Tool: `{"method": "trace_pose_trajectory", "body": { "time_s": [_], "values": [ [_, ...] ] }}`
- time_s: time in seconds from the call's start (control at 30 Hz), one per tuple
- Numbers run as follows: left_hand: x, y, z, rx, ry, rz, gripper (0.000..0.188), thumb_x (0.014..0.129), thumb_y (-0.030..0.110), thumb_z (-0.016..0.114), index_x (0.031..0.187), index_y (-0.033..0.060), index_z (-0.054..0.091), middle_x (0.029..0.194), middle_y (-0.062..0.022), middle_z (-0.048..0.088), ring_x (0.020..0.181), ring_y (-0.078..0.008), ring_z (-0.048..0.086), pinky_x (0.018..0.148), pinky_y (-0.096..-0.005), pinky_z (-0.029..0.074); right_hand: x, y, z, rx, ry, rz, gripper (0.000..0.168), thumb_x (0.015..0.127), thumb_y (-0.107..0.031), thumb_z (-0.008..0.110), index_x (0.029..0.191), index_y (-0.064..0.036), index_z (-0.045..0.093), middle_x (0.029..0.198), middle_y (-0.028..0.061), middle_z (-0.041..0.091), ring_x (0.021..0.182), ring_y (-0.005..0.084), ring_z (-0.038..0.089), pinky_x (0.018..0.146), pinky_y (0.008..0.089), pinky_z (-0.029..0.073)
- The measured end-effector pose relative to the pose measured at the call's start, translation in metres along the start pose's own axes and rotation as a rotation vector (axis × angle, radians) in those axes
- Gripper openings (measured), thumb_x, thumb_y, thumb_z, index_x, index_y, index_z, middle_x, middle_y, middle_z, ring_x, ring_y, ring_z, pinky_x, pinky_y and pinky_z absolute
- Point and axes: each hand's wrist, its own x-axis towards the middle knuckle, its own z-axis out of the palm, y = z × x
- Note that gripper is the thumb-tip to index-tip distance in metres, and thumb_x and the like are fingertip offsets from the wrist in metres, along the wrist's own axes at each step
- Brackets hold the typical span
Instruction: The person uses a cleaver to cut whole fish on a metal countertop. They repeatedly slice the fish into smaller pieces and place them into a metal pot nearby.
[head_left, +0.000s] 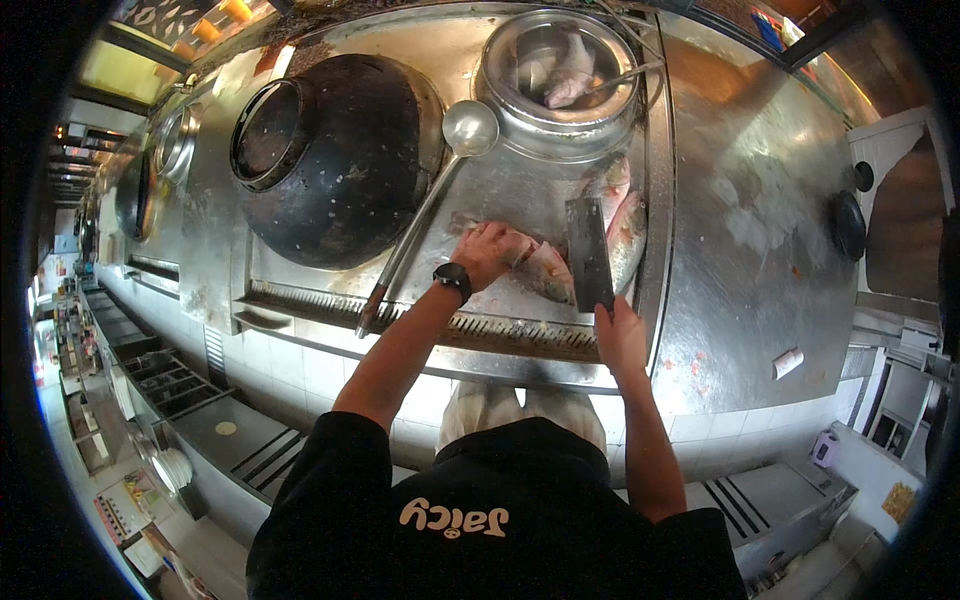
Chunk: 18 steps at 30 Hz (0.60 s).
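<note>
My left hand (484, 251), with a dark watch on the wrist, grips one end of a fish (547, 274) lying on the steel worktop (517, 180). Open cuts show pink flesh along its body. A broad, dark cleaver (589, 251) is held by its handle in my right hand (621, 337). Its blade points away from me, beside the cut end of the fish. Just right of the blade lie two more fish, one nearer (628, 236) and one farther back (611, 184), partly overlapping. Fingertips of my left hand are hard to make out against the fish.
A round steel pot (487, 82) at the back holds a fish (574, 71) and a utensil handle. Left stands an upturned black wok (352, 165), with a long-handled ladle (420, 217) beside it. A slotted drain (525, 334) edges the front; another steel counter (750, 300) adjoins right.
</note>
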Motion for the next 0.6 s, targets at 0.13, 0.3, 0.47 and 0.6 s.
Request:
{"method": "trace_pose_trajectory", "body": {
  "time_s": [0.13,0.3,0.47,0.6],
  "values": [
    [-0.014,0.007,0.017,-0.073,0.086,-0.172,0.058,0.071,0.016,0.08,0.124,0.0145,0.057,0.127,-0.0118,0.056,0.117,-0.0365,0.051,0.098,-0.0487,0.043,-0.012,-0.002,0.019,0.056,-0.138,0.056,0.025,0.093,-0.023,0.058,0.091,0.002,0.054,0.078,0.0296,0.063,0.076,0.0492,0.063,0.067,0.0563,0.048],
    [-0.034,0.026,0.034,-0.05,0.083,-0.227,0.054,0.075,0.021,0.078,0.123,0.0115,0.057,0.126,-0.0156,0.055,0.115,-0.0392,0.051,0.094,-0.0496,0.046,-0.026,0.002,0.059,0.059,-0.197,0.038,0.024,0.094,-0.022,0.056,0.093,0.002,0.053,0.081,0.0296,0.063,0.079,0.0504,0.061,0.07,0.0573,0.046],
    [-0.056,0.031,0.041,-0.12,0.185,-0.289,0.049,0.079,0.021,0.075,0.124,0.0148,0.057,0.125,-0.0162,0.054,0.114,-0.0402,0.05,0.095,-0.0494,0.045,-0.026,-0.011,0.082,-0.14,-0.298,0.061,0.023,0.095,-0.023,0.056,0.097,-0.001,0.051,0.079,0.0274,0.064,0.079,0.0494,0.063,0.071,0.0589,0.047],
    [-0.068,0.02,0.035,-0.056,0.289,-0.366,0.048,0.08,0.021,0.074,0.124,0.0147,0.057,0.126,-0.0147,0.053,0.113,-0.0392,0.05,0.097,-0.0483,0.042,-0.005,-0.025,0.085,-0.082,-0.279,-0.101,0.024,0.095,-0.025,0.057,0.092,-0.002,0.05,0.078,0.0265,0.063,0.076,0.0488,0.061,0.068,0.0586,0.046]
  ]
}}
